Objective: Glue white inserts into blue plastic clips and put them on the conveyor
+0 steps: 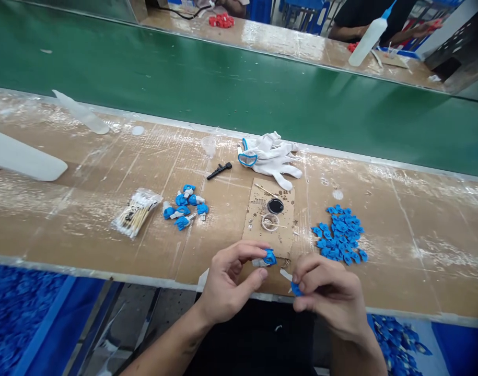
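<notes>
My left hand [231, 282] pinches a small blue-and-grey plastic part [269, 257] between thumb and fingers, just above the table's near edge. To its right, the fingers of my right hand [335, 287] are closed on a small blue plastic piece [296, 289], mostly covered by the fingertips. Beyond both hands lies a stained cardboard piece [252, 230] bearing a small cup of black liquid [275, 206], a clear cup [270, 222] and cotton swabs. Several blue-and-grey parts [183, 210] are grouped on the left. A pile of small blue pieces [342, 232] is on the right.
White gloves [272, 156] and a black tool [219, 171] lie farther back, with a bag of cotton swabs [137, 213] at left. A green belt [223, 89] runs behind. Bins of blue parts [23, 313] flank me below; people sit across, near a white bottle [369, 42].
</notes>
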A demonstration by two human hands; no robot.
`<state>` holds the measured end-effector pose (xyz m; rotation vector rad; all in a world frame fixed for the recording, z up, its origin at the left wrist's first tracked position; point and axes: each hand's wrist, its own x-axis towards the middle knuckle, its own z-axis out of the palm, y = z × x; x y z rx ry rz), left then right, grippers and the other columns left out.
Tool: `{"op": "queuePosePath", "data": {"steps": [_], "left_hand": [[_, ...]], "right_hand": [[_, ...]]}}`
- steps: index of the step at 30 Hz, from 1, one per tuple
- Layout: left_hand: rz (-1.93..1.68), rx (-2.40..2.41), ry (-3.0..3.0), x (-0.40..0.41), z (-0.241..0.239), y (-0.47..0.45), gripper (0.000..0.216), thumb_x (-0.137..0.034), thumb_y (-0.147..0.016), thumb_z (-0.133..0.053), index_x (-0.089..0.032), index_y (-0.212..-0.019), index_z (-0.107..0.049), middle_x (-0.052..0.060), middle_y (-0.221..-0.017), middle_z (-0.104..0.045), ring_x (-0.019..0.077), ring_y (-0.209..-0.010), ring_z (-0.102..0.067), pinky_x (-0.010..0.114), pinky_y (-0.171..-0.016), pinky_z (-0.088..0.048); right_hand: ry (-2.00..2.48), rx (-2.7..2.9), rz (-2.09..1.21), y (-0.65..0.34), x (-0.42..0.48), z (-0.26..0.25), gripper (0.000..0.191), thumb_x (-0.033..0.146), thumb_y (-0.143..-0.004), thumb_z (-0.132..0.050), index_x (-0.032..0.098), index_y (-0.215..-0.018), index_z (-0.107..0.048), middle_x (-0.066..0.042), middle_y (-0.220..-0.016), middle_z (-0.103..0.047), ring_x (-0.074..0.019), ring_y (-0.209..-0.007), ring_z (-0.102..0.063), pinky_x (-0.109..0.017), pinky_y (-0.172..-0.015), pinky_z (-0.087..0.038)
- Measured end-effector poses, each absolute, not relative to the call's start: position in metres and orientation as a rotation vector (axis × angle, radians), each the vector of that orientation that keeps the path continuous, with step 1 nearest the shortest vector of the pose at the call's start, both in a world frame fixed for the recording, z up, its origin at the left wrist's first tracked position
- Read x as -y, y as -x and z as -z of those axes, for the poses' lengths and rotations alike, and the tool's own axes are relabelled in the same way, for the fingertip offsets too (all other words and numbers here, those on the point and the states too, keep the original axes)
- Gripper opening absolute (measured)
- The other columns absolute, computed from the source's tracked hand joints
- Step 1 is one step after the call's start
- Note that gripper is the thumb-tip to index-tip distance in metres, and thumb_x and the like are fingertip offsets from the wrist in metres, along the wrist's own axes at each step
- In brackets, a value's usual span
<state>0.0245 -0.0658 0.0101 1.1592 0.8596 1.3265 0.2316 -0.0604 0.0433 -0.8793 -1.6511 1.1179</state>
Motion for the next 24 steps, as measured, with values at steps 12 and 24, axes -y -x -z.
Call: {"op": "queuePosePath", "data": {"steps": [12,24], "left_hand": [[-1.371,-0.951,-1.353,0.073,-0.004,-0.028,0.029,-0.009,-0.085,-0.082,-0.027,-0.107,-0.084,0.008,-0.113,-0.083,0.0227,-0.104,-0.081,0.029,-0.09,-0.066],[-1.421,-0.886,-1.358,0.085,-0.012,-0.029,0.035,-0.01,-0.089,-0.078,-0.031,-0.117,-0.077,0.008,-0.118,-0.074,0.0236,-0.114,-0.074,0.03,-0.088,-0.066]], "right_hand": [[1.2,1.54,-0.945,-0.206,0.067,-0.034,0.009,0.021,-0.09,-0.083,0.026,-0.085,-0.077,0.003,-0.073,-0.07,-0.0114,-0.066,-0.063,-0.02,-0.058,-0.05],[0.957,1.56,-1.21,-0.198,0.072,-0.028,0.052,0.06,-0.092,-0.074,0.033,-0.136,-0.07,-0.01,-0.133,-0.073,-0.0281,-0.124,-0.069,-0.04,-0.104,-0.059]]}}
